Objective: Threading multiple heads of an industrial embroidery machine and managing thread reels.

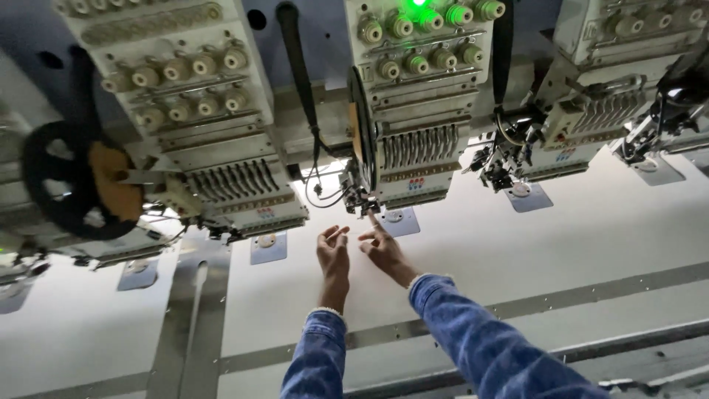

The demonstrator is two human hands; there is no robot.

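While we look down along both denim sleeves (473,340), we see our right hand (384,247) stretched toward the middle embroidery head (413,111), its index finger pointing up at the needle area (367,209) just under the head, the other fingers curled loosely and pinching nothing that we can make out. Our left hand (333,251) hangs just beside it, fingers loosely spread, thumb and forefinger near each other; whether a thread runs between them we cannot tell. Both hover over the white table (591,236), near a bluish needle plate (399,220). Similar heads stand left (199,125) and right (591,96).
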